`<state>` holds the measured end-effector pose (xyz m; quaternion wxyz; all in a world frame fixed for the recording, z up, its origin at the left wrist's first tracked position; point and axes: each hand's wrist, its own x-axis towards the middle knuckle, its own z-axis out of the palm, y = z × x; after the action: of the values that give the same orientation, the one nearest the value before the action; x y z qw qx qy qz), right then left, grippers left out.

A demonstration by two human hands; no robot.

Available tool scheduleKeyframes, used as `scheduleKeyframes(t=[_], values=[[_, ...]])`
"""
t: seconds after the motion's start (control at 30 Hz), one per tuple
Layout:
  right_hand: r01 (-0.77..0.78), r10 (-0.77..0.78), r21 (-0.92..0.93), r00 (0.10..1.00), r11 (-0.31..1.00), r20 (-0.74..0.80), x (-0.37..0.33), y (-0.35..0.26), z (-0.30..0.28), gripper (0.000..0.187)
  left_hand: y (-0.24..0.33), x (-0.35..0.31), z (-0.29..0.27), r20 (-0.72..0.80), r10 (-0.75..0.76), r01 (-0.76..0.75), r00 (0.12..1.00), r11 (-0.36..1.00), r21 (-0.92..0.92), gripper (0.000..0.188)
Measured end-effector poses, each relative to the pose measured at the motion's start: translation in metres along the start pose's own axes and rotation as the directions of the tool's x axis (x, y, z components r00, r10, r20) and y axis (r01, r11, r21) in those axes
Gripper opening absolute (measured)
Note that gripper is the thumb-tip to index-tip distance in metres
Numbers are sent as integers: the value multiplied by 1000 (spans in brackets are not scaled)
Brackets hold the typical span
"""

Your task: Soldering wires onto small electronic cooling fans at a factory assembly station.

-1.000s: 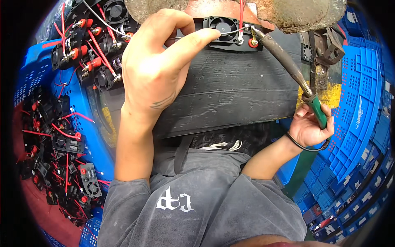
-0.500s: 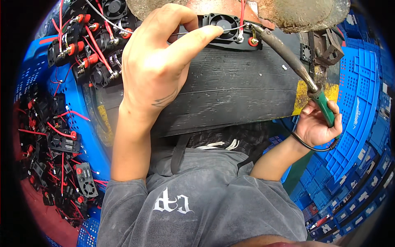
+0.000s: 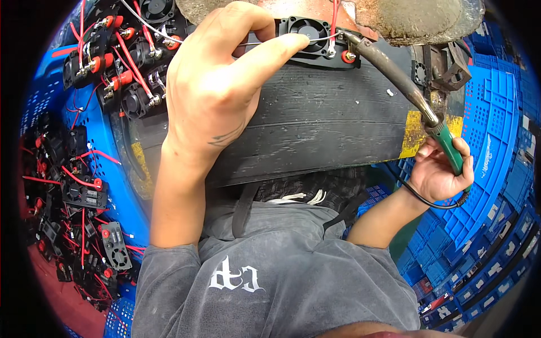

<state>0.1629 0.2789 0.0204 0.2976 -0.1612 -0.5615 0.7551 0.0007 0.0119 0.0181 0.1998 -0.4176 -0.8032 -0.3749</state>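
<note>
My right hand (image 3: 442, 172) is closed around the green handle of a soldering iron (image 3: 448, 146). The iron's tip touches, or nearly touches, a terminal on a black fan module (image 3: 311, 34) at the far edge of the black work surface. A red wire (image 3: 335, 17) rises from the module beside a red round part (image 3: 348, 56). Thin grey solder wire (image 3: 147, 25) runs in from the upper left and is pinched in my left hand (image 3: 225, 67), its end reaching toward the iron's tip. Part of the module lies hidden behind my left fingers.
Several similar fan modules (image 3: 135, 101) with red wires lie left of my left hand. More fill a blue crate (image 3: 101, 163) at the left. A rusty metal piece (image 3: 417, 22) stands at the back. Blue plastic crates (image 3: 487, 129) are stacked to the right.
The view has shifted very slightly. Both hands keep their grips, and the iron's tip stays at the same terminal of the fan module.
</note>
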Motion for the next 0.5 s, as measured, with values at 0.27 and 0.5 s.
scheduleKeyframes(t=[0.27, 0.5], values=[[-24, 24, -5, 998, 1000, 59, 3, -4, -4, 45, -3, 1, 2, -17, 57, -56, 998, 998, 33, 36], [-6, 6, -21, 999, 1000, 33, 4, -6, -3, 45, -1, 0, 5, -20, 32, -31, 999, 999, 29, 36]])
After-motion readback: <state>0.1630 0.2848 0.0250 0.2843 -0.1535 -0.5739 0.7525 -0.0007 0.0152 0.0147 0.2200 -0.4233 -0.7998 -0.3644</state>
